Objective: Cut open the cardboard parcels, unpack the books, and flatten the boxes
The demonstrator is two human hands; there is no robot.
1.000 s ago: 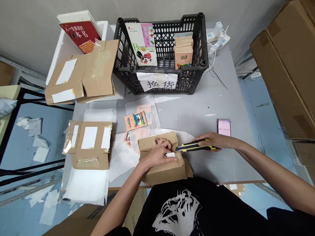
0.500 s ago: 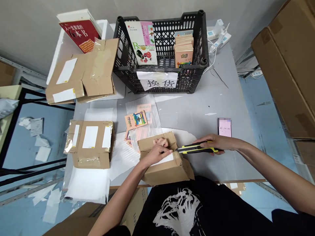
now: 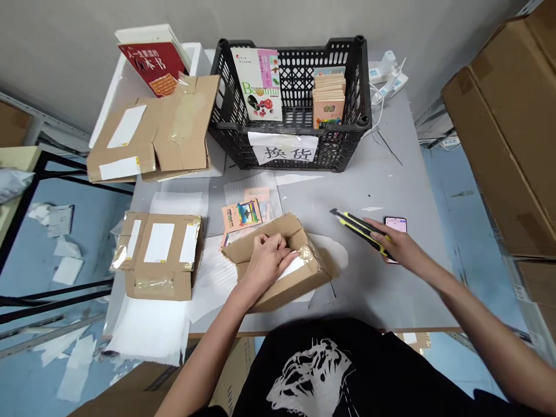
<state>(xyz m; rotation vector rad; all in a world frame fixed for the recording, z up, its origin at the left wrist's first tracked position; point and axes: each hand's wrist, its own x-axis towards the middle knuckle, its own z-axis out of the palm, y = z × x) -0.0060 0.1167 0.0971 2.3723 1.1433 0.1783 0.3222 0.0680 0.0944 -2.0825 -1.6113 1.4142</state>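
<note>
My left hand (image 3: 270,258) grips the flap edge of a small cardboard box (image 3: 289,292) near the table's front edge, fingers curled over its opening. The box top stands partly open, with shiny tape and a white label on it. To the right, my right hand (image 3: 393,240) is closed around a black and yellow box cutter (image 3: 361,230), held clear of the box with its tip pointing up and left. A phone (image 3: 396,225) lies beside and partly beneath that hand. Behind the box, small orange booklets (image 3: 243,215) rest on clear plastic.
A black crate (image 3: 299,119) with books stands at the back. Left of it, an opened carton (image 3: 180,130) lies over a white foam box (image 3: 113,87). Another flattened carton (image 3: 160,246) lies at the left, and large boxes (image 3: 499,156) stand to the right.
My right hand has drawn the box cutter away from the box, to the right and up. My left hand has tilted and turned the box, and its flap has opened wider.
</note>
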